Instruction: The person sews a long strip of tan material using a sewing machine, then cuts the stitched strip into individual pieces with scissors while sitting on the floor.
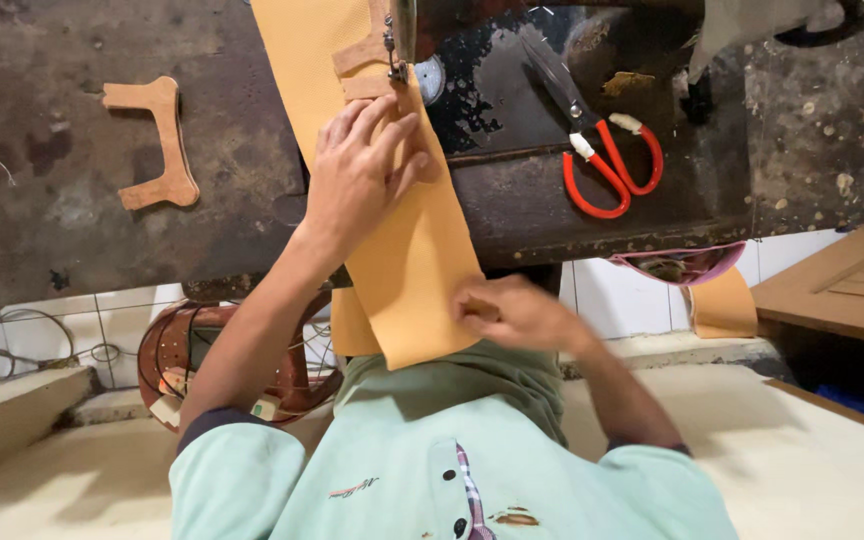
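A dark, stained, worn worktop [72, 230] fills the upper part of the frame. A tan U-shaped cut piece [157, 140] lies on it at upper left. A long yellow-tan sheet [412, 250] runs from top centre over its lower edge. Red-handled scissors [597, 135] lie at upper right.

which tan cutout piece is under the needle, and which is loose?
The small tan patch on the yellow strip, by the left hand, is under the needle. The curved cutout lies loose, far left.
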Motion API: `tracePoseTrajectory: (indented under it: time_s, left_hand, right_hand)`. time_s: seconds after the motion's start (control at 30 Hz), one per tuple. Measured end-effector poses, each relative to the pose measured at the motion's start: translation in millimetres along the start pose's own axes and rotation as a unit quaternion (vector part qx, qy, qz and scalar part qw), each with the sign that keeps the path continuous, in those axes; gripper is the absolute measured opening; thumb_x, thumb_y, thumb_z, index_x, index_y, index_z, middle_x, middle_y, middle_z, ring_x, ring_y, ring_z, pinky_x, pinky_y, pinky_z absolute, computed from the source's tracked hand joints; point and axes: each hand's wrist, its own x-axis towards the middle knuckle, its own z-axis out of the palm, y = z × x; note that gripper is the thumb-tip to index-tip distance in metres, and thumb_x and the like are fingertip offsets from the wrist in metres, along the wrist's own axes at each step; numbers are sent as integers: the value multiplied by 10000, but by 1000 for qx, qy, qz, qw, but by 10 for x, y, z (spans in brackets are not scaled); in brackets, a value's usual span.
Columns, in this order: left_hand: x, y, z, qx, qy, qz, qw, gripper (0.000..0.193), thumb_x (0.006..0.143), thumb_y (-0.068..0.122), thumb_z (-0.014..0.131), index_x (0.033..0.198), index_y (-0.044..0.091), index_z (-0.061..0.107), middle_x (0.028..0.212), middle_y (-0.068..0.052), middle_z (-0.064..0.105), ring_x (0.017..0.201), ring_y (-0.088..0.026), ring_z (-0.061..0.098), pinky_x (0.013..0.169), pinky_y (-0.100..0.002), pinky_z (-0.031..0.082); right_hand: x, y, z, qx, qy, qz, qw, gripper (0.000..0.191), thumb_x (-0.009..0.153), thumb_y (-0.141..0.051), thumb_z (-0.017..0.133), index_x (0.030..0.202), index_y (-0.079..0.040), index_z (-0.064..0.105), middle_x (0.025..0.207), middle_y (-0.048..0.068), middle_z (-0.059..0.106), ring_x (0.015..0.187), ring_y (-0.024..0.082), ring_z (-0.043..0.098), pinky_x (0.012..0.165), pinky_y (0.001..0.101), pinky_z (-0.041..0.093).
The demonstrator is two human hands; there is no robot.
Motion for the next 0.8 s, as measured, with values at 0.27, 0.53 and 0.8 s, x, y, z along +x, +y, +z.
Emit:
tracePoseTrajectory:
  time_s: [0.27, 0.53, 0.8]
  left_hand:
    - [5, 56, 13, -1, -17, -28, 999, 441, 1000, 319, 740, 1358, 73, 666, 1471, -177, 507, 1371, -391, 473, 1111, -512, 410]
    - [116, -60, 7, -30, -54, -33, 998, 484, 972, 294, 743, 1360, 43, 601, 1518, -238, 440, 1450, -436, 401, 1214, -536, 350]
    - [343, -276, -98, -87, -103, -27, 990, 486, 930, 239, 805, 1275, 33, 532, 1511, -250, 418, 1405, -457, 438, 1171, -533, 388]
  right_hand:
    - [746, -245, -1112, -207, 182, -69, 959, 268, 1043, -171, 663, 1292, -74, 659, 1044, 121, 728, 935, 266, 718, 824, 403, 564]
    - [1367, -86, -1346, -396, 192, -183, 879, 360, 986, -172, 716, 1339, -128, 660, 893, 101, 663, 809, 311, 665, 682, 440, 526]
    - [1363, 47, -1341, -420, 208, -213, 857, 398, 960, -150, 724, 1349, -126, 644, 864, 59, 610, 785, 267, 653, 674, 407, 527]
